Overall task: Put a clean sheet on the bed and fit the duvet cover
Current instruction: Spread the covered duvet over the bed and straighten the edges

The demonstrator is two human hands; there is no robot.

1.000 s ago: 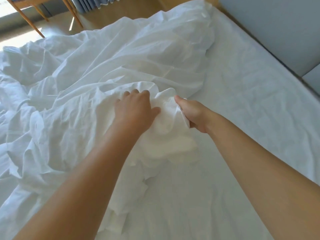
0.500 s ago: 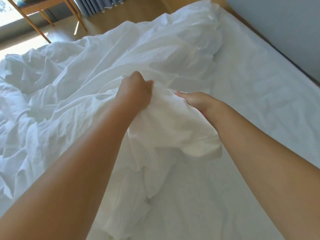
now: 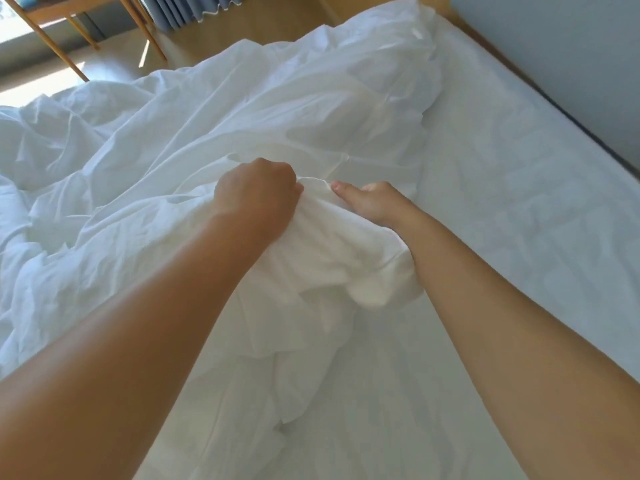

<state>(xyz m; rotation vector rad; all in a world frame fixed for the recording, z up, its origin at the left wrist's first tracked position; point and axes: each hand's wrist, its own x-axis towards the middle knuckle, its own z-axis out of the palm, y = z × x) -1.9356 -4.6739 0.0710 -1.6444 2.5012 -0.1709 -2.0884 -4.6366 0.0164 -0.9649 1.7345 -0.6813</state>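
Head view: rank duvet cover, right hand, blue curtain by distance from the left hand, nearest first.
1. duvet cover: gripped in the left hand.
2. right hand: just right of it, holding the same fabric.
3. blue curtain: far beyond the bed, upper left.

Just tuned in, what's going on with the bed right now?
A person is working with both bare hands on a white duvet cover. The left hand grips a bunch of it in a fist, and the right hand holds the same bunch from the other side, thumb on top, raising it a little. The rest of the cover lies crumpled to the left. A white sheet is already spread flat underneath and to the right. Whether a duvet is inside the cover cannot be told.
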